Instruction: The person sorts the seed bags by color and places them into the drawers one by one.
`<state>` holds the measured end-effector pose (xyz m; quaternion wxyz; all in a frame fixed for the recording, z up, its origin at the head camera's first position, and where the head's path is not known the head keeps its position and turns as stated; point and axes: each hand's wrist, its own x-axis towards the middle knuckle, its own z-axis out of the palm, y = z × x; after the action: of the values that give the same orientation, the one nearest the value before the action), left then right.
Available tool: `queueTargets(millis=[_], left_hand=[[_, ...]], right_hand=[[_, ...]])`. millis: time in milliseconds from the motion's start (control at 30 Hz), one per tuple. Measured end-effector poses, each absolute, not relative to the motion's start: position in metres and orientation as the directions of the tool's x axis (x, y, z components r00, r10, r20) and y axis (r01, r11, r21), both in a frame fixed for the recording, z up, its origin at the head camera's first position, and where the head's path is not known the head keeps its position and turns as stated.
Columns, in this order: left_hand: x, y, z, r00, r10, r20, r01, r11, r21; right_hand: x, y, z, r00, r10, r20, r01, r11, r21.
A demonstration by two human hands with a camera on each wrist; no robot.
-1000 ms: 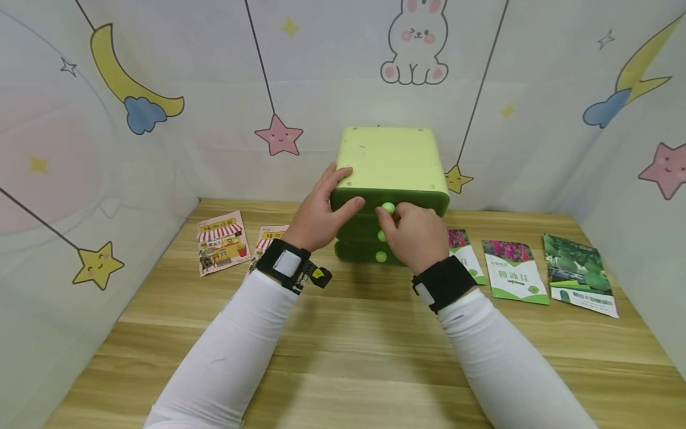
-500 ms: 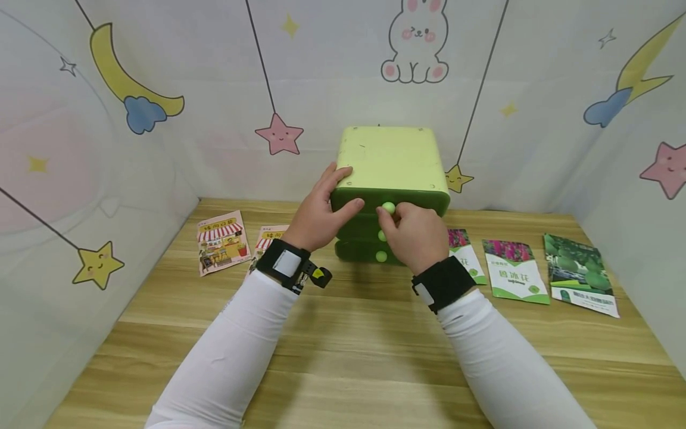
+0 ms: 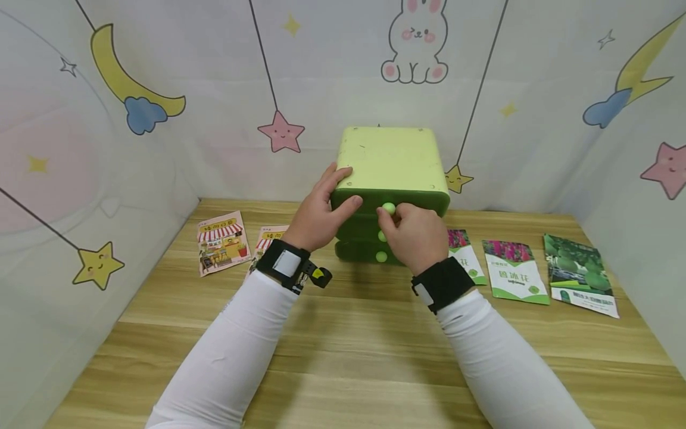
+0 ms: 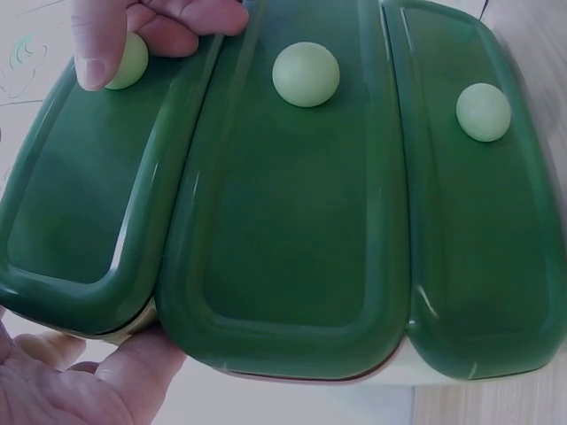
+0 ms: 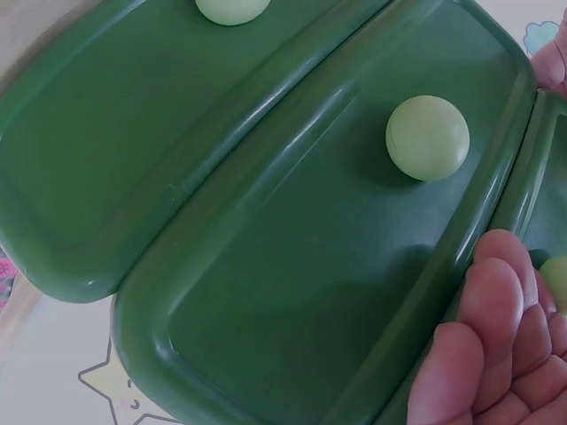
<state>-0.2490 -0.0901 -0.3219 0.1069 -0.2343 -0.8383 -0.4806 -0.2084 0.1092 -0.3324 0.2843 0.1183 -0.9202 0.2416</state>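
A small drawer cabinet (image 3: 393,155) with a pale yellow-green top and dark green drawer fronts stands against the back wall. My left hand (image 3: 316,220) rests on its upper left corner, fingers along the side and top edge, thumb by the front. With thumb and fingers, my right hand (image 3: 418,235) pinches the round pale green knob (image 3: 388,208) of the top drawer; the left wrist view also shows this knob (image 4: 133,64) partly covered by fingers. Below, the middle knob (image 5: 427,138) and bottom knob (image 3: 381,257) are untouched. All drawer fronts look closed.
Two pink packets with a striped awning picture (image 3: 223,243) lie left of the cabinet, one partly behind my left wrist. To the right are two flower packets (image 3: 515,271) and a green packet (image 3: 580,274). The wooden table (image 3: 354,357) meets printed cloth walls (image 3: 214,53).
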Motion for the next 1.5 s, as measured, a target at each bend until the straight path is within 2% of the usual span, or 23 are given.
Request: queueTargets(millis=[1500], left_hand=[[-0.250, -0.094, -0.321, -0.866, 0.305, 0.396, 0.494, 0.403, 0.770]], right_hand=[[-0.192, 0.110, -0.336, -0.779, -0.085, 0.621, -0.398, 0.833, -0.385]])
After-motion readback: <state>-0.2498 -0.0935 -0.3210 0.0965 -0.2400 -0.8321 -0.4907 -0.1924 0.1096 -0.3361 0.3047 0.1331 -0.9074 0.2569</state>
